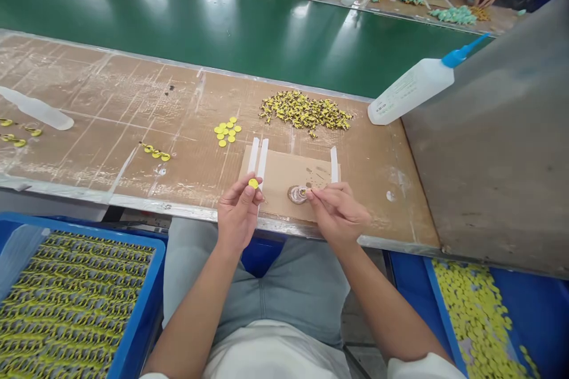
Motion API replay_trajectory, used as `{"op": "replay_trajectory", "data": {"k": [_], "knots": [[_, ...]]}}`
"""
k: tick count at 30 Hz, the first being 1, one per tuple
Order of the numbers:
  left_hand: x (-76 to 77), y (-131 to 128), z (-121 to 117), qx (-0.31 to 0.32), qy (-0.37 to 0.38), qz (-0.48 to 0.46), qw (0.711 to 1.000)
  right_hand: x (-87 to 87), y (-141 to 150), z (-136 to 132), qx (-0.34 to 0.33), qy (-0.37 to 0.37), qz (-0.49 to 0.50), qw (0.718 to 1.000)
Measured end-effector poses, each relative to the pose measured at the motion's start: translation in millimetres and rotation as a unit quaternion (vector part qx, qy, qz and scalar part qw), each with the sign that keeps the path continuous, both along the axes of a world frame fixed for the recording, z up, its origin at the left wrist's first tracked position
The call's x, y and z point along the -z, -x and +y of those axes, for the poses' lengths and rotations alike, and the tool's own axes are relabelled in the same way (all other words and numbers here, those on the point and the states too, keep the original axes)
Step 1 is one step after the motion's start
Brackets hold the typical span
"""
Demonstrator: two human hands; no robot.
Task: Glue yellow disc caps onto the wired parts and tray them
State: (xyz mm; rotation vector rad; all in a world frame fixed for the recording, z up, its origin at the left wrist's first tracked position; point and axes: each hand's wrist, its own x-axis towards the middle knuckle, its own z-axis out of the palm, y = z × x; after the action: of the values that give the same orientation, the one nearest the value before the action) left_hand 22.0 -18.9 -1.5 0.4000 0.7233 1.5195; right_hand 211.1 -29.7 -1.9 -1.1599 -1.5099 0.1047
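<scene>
Filling the middle of the frame, a brown bench lies below a green belt. A blue tray at lower left bears rows of yellow-and-dark pieces. At centre is a cardboard sheet, with a white bottle at upper right. The right hand is over the sheet's lower right, the left hand at its lower left. Above the sheet sits a yellow-and-dark pile; loose discs lie left of it. A pale patch marks the sheet between the hands. The left thumb and fingers pinch a yellow disc; the right fingertips pinch a tiny piece at the patch, its shape unclear.
</scene>
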Motion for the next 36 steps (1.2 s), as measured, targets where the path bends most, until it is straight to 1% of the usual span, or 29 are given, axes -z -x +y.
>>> {"op": "replay_trajectory", "data": {"k": [6, 10, 15, 22, 28, 31, 36], "knots": [[0.7, 0.5, -1.0, 0.006, -0.003, -0.016, 1.0, 3.2, 0.1, 1.4, 0.001, -0.006, -0.014, 1.0], [2.4, 2.2, -2.1, 0.012, 0.001, -0.013, 1.0, 3.2, -0.8, 3.0, -0.017, -0.027, -0.011, 0.999], [2.8, 2.6, -2.4, 0.012, 0.006, -0.009, 1.0, 2.6, 0.3, 3.4, -0.031, -0.028, -0.016, 0.999], [0.7, 1.9, -1.8, 0.012, 0.008, -0.012, 1.0, -1.2, -2.3, 2.9, -0.036, -0.04, 0.01, 0.998], [1.6, 1.9, -1.2, 0.016, 0.009, -0.015, 1.0, -2.8, -5.0, 0.9, -0.036, -0.041, -0.046, 0.997], [0.5, 2.2, -0.7, 0.018, 0.008, -0.017, 1.0, -3.0, -2.2, 1.7, -0.036, -0.034, -0.049, 0.998], [0.4, 2.5, -1.7, 0.025, 0.001, -0.021, 0.999, -6.1, 1.8, 3.3, -0.049, -0.044, -0.053, 0.996]]}}
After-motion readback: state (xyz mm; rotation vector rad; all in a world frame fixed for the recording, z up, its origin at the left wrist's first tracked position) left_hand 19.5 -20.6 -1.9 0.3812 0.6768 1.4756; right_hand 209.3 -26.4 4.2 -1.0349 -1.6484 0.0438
